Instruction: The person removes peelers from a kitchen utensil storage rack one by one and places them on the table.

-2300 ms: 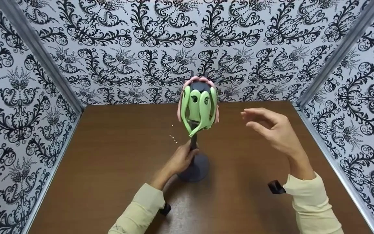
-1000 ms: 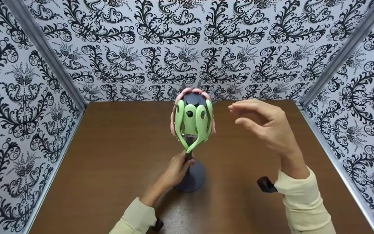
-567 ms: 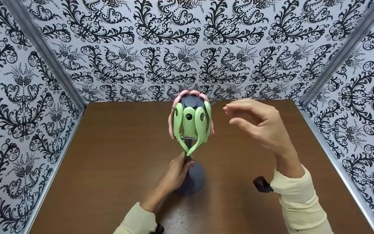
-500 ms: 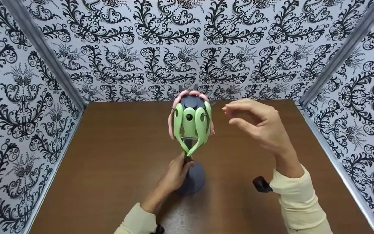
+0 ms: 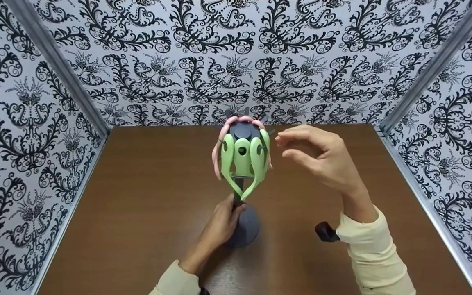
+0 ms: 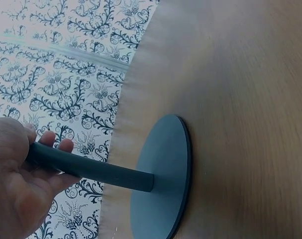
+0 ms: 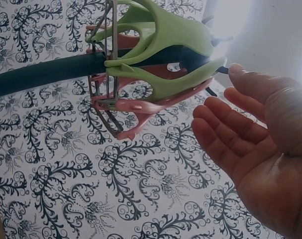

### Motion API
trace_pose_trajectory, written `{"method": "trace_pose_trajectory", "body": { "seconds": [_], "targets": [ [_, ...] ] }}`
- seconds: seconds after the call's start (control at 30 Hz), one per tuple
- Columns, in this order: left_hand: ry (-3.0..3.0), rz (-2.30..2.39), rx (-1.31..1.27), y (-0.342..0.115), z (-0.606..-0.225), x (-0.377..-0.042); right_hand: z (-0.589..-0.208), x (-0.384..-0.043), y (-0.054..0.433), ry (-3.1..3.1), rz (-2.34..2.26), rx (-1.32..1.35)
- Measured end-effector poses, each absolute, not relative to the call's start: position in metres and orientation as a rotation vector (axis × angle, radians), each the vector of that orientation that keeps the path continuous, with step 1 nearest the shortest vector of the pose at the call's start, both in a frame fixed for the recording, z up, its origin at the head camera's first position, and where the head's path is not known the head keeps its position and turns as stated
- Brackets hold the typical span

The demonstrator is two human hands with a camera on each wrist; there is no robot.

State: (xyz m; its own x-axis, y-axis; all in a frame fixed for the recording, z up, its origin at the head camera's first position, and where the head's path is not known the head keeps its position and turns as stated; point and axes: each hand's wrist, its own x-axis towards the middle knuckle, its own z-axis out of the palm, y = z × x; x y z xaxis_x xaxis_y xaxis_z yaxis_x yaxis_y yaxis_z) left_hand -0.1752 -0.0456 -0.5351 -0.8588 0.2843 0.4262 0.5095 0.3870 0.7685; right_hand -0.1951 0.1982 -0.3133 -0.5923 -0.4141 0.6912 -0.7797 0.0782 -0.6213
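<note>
Light green peelers (image 5: 242, 162) and pink peelers (image 5: 216, 159) hang by their handle holes from the hooks around the top of a dark grey stand (image 5: 247, 229). Their metal blades (image 7: 112, 50) face down, near the post, as the right wrist view shows. My left hand (image 5: 221, 219) grips the stand's post (image 6: 91, 167) above the round base (image 6: 163, 174). To the right of the peelers, my right hand (image 5: 320, 157) is raised with fingers loosely curved, holding nothing. In the right wrist view its thumb tip is close to a hook; whether they touch I cannot tell.
The stand's base is on a brown wooden table (image 5: 137, 184). Patterned black-and-white walls (image 5: 236, 61) enclose the table at the back and both sides, with grey metal posts (image 5: 51, 61) at the corners.
My right hand has come left, closer to the hanging peelers, its fingers still curved. The stand appears lower in the head view, and the peelers have turned slightly. My left hand keeps its grip.
</note>
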Motion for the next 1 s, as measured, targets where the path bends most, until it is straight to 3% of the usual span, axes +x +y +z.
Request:
{"method": "trace_pose_trajectory", "body": {
  "seconds": [1.0],
  "targets": [
    [-2.478, -1.536, -0.545, -0.044, -0.538, -0.17, -0.33, -0.2, 0.179, -2.057, 1.707, 1.186]
  ]
}}
